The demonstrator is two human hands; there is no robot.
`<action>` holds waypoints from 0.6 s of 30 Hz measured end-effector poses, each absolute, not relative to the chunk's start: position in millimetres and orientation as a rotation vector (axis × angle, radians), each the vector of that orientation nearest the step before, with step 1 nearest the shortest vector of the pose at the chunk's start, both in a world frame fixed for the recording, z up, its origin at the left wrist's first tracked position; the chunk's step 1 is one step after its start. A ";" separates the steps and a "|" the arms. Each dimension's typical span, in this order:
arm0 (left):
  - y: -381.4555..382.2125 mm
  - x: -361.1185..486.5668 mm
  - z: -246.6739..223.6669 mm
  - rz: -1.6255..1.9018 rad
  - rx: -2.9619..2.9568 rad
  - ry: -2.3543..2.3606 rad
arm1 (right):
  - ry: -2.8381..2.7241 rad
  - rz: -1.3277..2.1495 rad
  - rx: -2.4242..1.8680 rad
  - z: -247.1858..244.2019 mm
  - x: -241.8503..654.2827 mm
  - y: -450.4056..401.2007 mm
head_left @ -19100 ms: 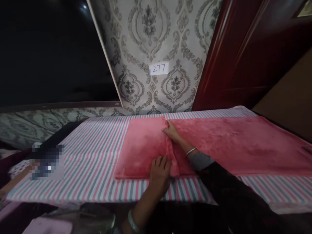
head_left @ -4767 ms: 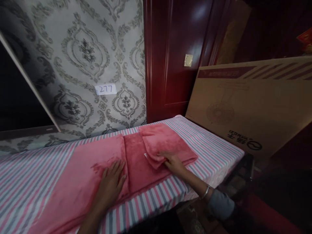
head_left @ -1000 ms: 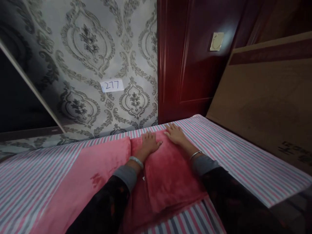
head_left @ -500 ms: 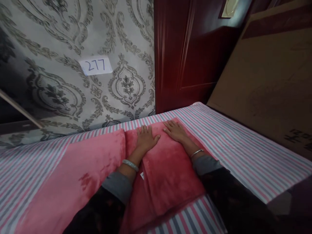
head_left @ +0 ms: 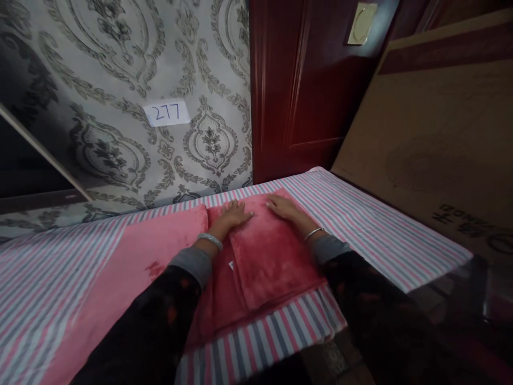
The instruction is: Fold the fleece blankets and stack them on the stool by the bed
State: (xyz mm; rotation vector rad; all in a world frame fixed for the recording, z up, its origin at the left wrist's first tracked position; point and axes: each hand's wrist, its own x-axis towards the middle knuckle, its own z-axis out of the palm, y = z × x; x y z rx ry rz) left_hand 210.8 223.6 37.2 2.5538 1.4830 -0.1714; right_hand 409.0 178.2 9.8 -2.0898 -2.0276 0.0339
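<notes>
- The pink blanket [head_left: 276, 262], plush and soft-piled, lies across the worktop [head_left: 377, 230], which is covered in pink, grey and white striped cloth.
- Its left panel is pale, with a darker brushed patch; its right panel is a thick, roughly rectangular fold, deeper red toward the near side.
- Between the two panels' facing edges runs a sunken strip of the same plush, with a small white tag [head_left: 231, 265] at the fold's left edge.
- The left hand [head_left: 232, 216] rests palm down, fingers spread and thumb held out, across the strip and the fold's far left corner.
- The right hand [head_left: 282, 206] lies flat near the fold's far edge, fingers stretched and close together.
- A narrow band of stripes shows beyond the fold's far edge, a wider one between its near edge and the worktop's rim.
- Right of the fold, a broad stretch of striped cloth gives sideways room, bounded by a flat-sided cardboard carton [head_left: 433, 128].
- Behind stand glossy dark-red panelling [head_left: 316, 91] and scroll-patterned wallpaper [head_left: 212, 144], the latter bearing a paper label [head_left: 167, 112] marked 277.
</notes>
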 end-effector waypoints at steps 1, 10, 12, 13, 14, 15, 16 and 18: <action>215.8 211.0 42.3 -0.141 2.572 1.480 | -2.029 0.032 -2.082 13.6 409.6 171.1; 126.8 196.0 7.2 0.040 2.897 1.112 | -2.099 -0.152 -2.113 -19.2 406.0 84.2; 123.9 192.7 -2.4 0.088 2.956 1.126 | -2.070 -0.192 -2.108 -27.7 405.1 79.7; 124.0 192.0 -5.2 0.106 2.976 1.129 | -2.060 -0.206 -2.098 -30.1 405.1 79.6; 124.6 191.7 -6.7 0.117 2.991 1.130 | -2.054 -0.215 -2.088 -31.6 405.3 80.1; 125.3 191.8 -7.5 0.127 3.002 1.129 | -2.050 -0.219 -2.081 -32.3 405.6 80.9; 125.8 192.2 -7.6 0.139 3.013 1.127 | -2.047 -0.221 -2.074 -32.5 406.1 81.7; 126.1 192.9 -7.3 0.158 3.031 1.121 | -2.043 -0.220 -2.066 -32.2 406.8 82.2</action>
